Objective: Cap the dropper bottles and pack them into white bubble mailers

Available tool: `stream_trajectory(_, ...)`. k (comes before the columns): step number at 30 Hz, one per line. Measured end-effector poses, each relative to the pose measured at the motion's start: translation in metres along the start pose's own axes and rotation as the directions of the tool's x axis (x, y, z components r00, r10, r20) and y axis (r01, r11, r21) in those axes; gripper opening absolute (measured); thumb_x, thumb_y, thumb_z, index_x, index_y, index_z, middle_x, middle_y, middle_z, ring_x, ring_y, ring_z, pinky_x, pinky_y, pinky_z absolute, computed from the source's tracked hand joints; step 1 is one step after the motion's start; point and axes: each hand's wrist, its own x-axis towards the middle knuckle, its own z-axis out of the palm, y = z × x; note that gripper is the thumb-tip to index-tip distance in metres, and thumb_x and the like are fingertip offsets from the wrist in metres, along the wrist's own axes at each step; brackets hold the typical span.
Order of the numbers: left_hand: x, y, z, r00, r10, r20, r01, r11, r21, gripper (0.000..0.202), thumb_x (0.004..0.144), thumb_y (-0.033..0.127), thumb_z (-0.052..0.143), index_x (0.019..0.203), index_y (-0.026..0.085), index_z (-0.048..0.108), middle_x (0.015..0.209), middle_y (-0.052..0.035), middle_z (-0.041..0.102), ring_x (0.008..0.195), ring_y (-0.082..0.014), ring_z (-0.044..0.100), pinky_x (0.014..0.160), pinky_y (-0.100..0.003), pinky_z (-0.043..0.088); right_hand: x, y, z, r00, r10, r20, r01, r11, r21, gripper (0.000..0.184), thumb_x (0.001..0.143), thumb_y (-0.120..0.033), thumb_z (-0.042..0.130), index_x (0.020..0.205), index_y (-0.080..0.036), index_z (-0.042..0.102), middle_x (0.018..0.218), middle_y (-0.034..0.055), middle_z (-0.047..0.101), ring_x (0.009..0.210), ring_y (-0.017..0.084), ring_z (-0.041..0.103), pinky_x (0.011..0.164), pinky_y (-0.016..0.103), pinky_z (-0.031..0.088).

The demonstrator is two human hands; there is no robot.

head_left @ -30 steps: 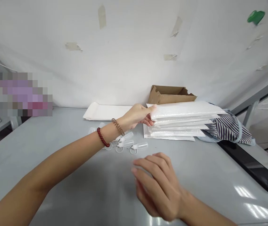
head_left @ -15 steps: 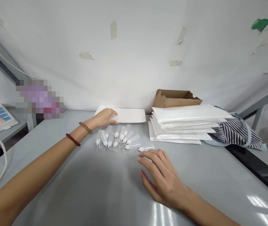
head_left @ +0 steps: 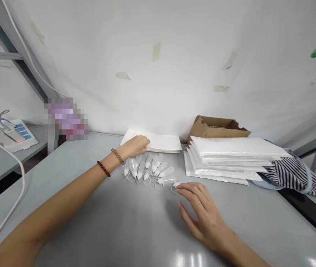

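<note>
My left hand reaches to the back of the table, its fingers closed on the front edge of a low stack of white paper sheets by the wall. Just in front of that stack lie several small translucent squeeze bottles with white tips and thin cap loops. My right hand is open over the table, thumb apart from the fingers. Its index fingertip is at a single bottle lying to the right of the group and partly hides it. Whether the fingertip touches that bottle, I cannot tell.
A pile of white padded mailers lies at the right, before an open brown cardboard box. Striped cloth is bunched beside it. A power strip and a white cable are on the left. The wall closes off the back.
The camera view has shifted, so the scene sits further right. My left hand's fingers have closed on the edge of the paper sheets. My right hand stays open beside the single bottle.
</note>
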Motion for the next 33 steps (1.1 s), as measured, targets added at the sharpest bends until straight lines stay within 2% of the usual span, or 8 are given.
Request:
stream_trajectory(11,-0.014,0.017,-0.015,0.998,0.044,-0.040,-0.033,0.970,0.240,0.031,0.093,0.031,0.058,0.118,0.014,0.056,0.116,-0.0092,0.059,0.097,-0.0210,0.062,0.082,-0.040,0.054,0.001,0.004,-0.002,1.000,0.019,-0.014,-0.019,1.000,-0.006,0.034,0.084,-0.002,0.050,0.116,-0.013,0.051,0.100,0.0133,0.063,0.091,0.023,0.058,0.074,0.039,0.048)
stream_trajectory(14,-0.031,0.029,-0.025,0.986,0.137,-0.098,-0.098,0.938,0.331,0.014,0.093,0.014,0.052,0.093,0.007,0.063,0.091,-0.0108,0.065,0.081,-0.0195,0.063,0.069,-0.034,0.054,0.001,0.003,-0.005,0.999,0.020,-0.040,-0.021,0.999,-0.027,0.033,0.084,-0.002,0.050,0.115,-0.013,0.052,0.100,0.0132,0.064,0.091,0.023,0.059,0.074,0.039,0.049)
stream_trajectory(15,-0.039,0.036,-0.028,0.977,0.180,-0.118,-0.128,0.925,0.357,0.022,0.092,0.004,0.045,0.078,0.006,0.063,0.078,-0.0120,0.064,0.074,-0.0199,0.061,0.064,-0.032,0.052,0.001,0.003,-0.006,0.999,0.016,-0.050,-0.018,0.999,-0.039,0.033,0.083,-0.002,0.051,0.115,-0.013,0.053,0.100,0.0137,0.064,0.091,0.024,0.059,0.074,0.040,0.049)
stream_trajectory(20,-0.093,0.080,-0.026,0.889,0.417,-0.190,-0.310,0.852,0.421,0.033,0.089,-0.002,0.037,0.071,0.011,0.061,0.070,-0.0090,0.064,0.062,-0.0186,0.057,0.056,-0.030,0.048,0.001,-0.003,-0.013,0.994,-0.036,-0.101,0.022,0.989,-0.144,0.034,0.080,-0.001,0.052,0.112,-0.013,0.055,0.101,0.0151,0.065,0.092,0.025,0.060,0.074,0.042,0.050)
stream_trajectory(23,-0.125,0.105,-0.022,0.726,0.583,-0.365,-0.396,0.788,0.471,0.033,0.088,0.001,0.038,0.070,0.012,0.063,0.072,-0.0117,0.067,0.065,-0.0213,0.060,0.056,-0.033,0.049,0.001,-0.010,-0.015,0.987,-0.123,-0.106,0.097,0.969,-0.228,0.032,0.078,0.000,0.055,0.107,-0.011,0.058,0.100,0.0167,0.067,0.091,0.026,0.061,0.073,0.042,0.051)
stream_trajectory(25,-0.141,0.116,-0.023,0.703,0.584,-0.406,-0.407,0.799,0.443,0.035,0.086,0.002,0.037,0.068,0.011,0.065,0.074,-0.0148,0.069,0.066,-0.0239,0.062,0.056,-0.035,0.050,0.001,-0.013,-0.016,0.981,-0.171,-0.092,0.142,0.955,-0.262,0.029,0.076,0.001,0.056,0.104,-0.008,0.059,0.099,0.0183,0.067,0.092,0.027,0.062,0.073,0.043,0.051)
stream_trajectory(29,-0.158,0.129,-0.028,0.738,0.557,-0.381,-0.427,0.823,0.375,0.038,0.084,0.002,0.035,0.071,0.012,0.069,0.077,-0.0153,0.072,0.064,-0.0244,0.065,0.061,-0.038,0.053,0.002,-0.017,-0.018,0.987,-0.159,0.023,0.160,0.960,-0.228,0.026,0.082,-0.011,0.059,0.107,-0.005,0.058,0.108,0.0226,0.064,0.103,0.032,0.058,0.077,0.047,0.051)
stream_trajectory(33,-0.161,0.142,-0.026,0.719,0.601,-0.349,-0.482,0.793,0.372,0.025,0.084,0.005,0.049,0.075,0.015,0.070,0.084,-0.0113,0.074,0.074,-0.0229,0.067,0.067,-0.034,0.056,0.001,-0.021,-0.017,0.959,-0.092,0.269,0.134,0.981,-0.143,0.065,0.086,-0.047,0.058,0.128,0.001,0.045,0.132,0.0303,0.049,0.126,0.041,0.042,0.090,0.057,0.046)
